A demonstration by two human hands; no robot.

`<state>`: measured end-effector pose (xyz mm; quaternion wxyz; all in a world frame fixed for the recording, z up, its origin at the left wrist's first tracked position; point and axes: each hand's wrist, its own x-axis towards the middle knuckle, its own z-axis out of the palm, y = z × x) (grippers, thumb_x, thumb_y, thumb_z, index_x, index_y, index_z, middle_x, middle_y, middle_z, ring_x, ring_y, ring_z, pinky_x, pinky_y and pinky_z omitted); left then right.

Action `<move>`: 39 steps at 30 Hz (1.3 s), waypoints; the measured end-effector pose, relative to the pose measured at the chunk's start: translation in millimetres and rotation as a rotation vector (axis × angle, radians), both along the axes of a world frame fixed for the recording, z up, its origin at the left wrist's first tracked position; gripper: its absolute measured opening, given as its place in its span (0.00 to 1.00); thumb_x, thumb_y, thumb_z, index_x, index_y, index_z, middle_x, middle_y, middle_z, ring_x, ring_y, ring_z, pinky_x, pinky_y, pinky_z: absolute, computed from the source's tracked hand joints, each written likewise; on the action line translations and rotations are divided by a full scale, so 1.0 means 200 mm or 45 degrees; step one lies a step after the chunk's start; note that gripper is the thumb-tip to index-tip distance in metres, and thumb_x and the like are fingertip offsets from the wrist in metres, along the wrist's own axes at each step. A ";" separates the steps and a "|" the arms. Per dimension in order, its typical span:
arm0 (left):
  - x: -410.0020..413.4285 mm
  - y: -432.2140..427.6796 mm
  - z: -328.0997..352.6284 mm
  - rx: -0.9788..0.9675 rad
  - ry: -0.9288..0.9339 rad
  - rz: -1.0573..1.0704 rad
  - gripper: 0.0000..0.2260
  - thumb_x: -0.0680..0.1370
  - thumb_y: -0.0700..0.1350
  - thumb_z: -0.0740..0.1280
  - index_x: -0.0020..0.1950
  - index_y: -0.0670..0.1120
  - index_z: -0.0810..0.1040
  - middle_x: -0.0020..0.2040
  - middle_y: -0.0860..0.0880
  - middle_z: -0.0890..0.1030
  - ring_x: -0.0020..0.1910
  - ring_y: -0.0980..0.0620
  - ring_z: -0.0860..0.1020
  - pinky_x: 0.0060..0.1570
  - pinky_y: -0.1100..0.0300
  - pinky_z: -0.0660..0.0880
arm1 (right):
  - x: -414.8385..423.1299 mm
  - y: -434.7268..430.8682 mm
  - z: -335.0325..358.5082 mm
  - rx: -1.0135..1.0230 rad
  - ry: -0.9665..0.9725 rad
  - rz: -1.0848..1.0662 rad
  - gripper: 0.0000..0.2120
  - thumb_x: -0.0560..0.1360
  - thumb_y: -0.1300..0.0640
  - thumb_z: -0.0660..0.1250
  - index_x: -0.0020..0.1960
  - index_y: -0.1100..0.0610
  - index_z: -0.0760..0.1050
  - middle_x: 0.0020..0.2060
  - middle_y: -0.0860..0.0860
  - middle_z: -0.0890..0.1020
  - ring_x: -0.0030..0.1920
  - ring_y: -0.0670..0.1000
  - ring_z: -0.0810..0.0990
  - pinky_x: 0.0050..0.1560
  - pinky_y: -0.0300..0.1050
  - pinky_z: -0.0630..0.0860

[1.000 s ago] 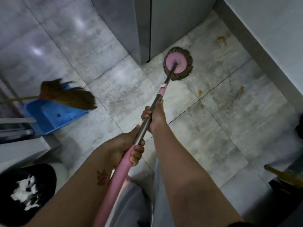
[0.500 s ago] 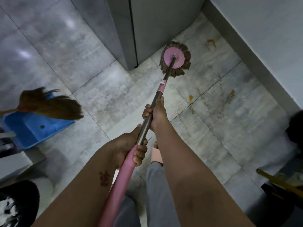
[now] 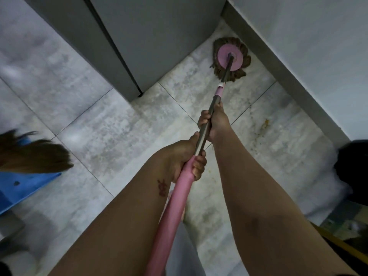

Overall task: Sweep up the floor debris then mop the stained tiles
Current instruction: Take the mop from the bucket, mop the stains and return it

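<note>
The round mop head [image 3: 224,54], brown strands under a pink plastic disc, is laid flat on the pale grey marbled floor tiles [image 3: 103,132], deep in the narrow gap between a tall grey cabinet [image 3: 155,36] and the grey skirting [image 3: 288,76] of the white wall. The long mop handle [image 3: 173,206], bare metal below a pink foam sleeve, is gripped in both fists: the right hand [image 3: 216,122] is wrapped tightly round the metal lower down, and the left hand [image 3: 179,158] is closed round the upper end of the metal, just where the sleeve begins.

Mopping is judged to be under way. Pressure is best fed through the lower fist while the upper one steers. The disc should be kept level so the strands spread evenly, and the strokes drawn out of the corner in overlapping passes, without the cabinet being knocked.

An orange-brown stain [image 3: 265,123] is seen near the skirting, well apart from the mop head and not yet wiped. It is a small blot with fainter specks trailing below it, and it looks dried on. A brown straw broom [image 3: 33,156] is lying across a blue plastic dustpan [image 3: 25,186] at the left edge.
</note>
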<state>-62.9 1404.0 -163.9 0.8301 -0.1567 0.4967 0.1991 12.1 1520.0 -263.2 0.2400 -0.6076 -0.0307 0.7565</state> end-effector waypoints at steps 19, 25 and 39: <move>-0.01 -0.13 0.01 -0.009 0.051 -0.002 0.26 0.77 0.67 0.57 0.35 0.45 0.70 0.22 0.51 0.66 0.17 0.55 0.63 0.18 0.69 0.62 | 0.00 -0.13 0.03 -0.017 -0.048 0.008 0.18 0.83 0.42 0.52 0.73 0.37 0.61 0.27 0.48 0.64 0.20 0.44 0.62 0.19 0.33 0.61; -0.04 -0.09 0.05 -0.023 0.064 0.030 0.27 0.77 0.67 0.57 0.33 0.45 0.70 0.23 0.50 0.65 0.18 0.54 0.63 0.18 0.67 0.63 | -0.06 -0.09 0.07 -0.032 0.044 0.027 0.18 0.82 0.43 0.55 0.71 0.35 0.63 0.27 0.48 0.65 0.21 0.44 0.63 0.19 0.34 0.63; 0.32 -0.71 0.09 -0.002 0.053 -0.361 0.27 0.78 0.68 0.56 0.35 0.45 0.68 0.23 0.50 0.68 0.18 0.54 0.64 0.19 0.68 0.63 | 0.47 -0.86 0.11 -0.056 -0.062 -0.313 0.18 0.84 0.45 0.54 0.73 0.33 0.61 0.28 0.49 0.66 0.20 0.44 0.64 0.19 0.33 0.64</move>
